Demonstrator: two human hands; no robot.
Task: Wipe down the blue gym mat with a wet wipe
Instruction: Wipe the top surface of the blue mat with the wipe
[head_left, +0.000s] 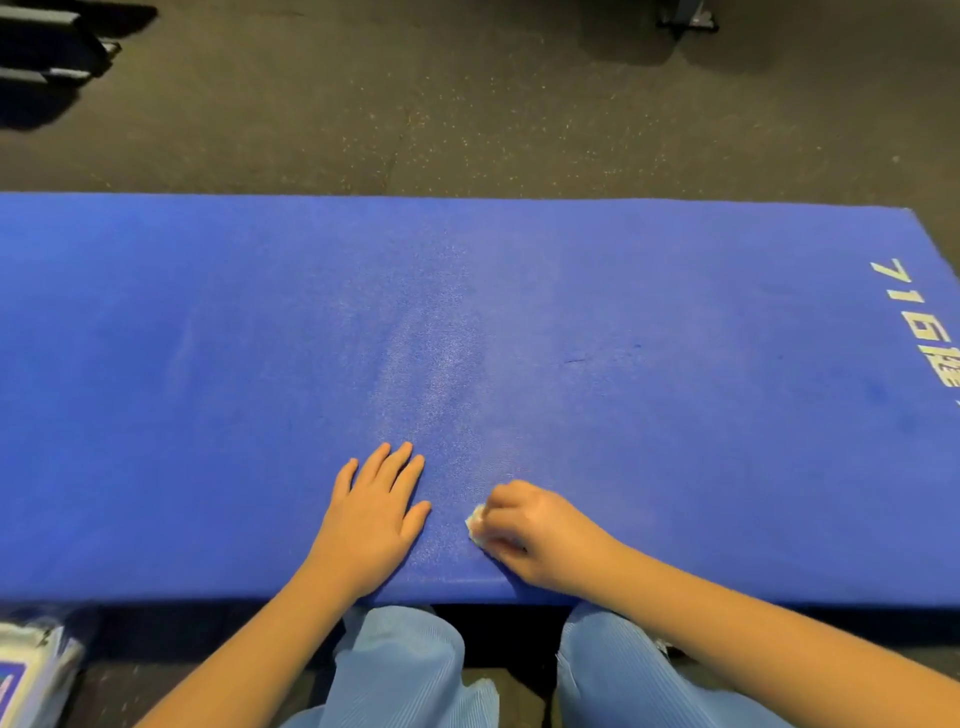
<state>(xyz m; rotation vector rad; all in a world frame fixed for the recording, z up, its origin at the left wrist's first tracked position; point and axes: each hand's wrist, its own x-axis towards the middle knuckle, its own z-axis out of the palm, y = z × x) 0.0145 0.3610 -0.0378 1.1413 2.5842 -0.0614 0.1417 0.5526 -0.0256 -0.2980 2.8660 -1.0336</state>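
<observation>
A thick blue gym mat (649, 322) lies across the dark floor, with white lettering at its right end. My left hand (371, 512) rests flat on the mat near its front edge, fingers straight. Just to its right, my right hand (530, 535) grips a small crumpled white wet wipe (475, 525) and presses it against the mat. Only a corner of the wipe shows beyond the fingers. A paler, damp-looking streak runs up the mat's middle above the hands.
A white and blue packet (34, 670) lies on the floor at the lower left, beside my knees in light blue trousers (410, 670). Dark gym equipment (47, 52) stands at the far left, and a metal base (685, 18) at the top right.
</observation>
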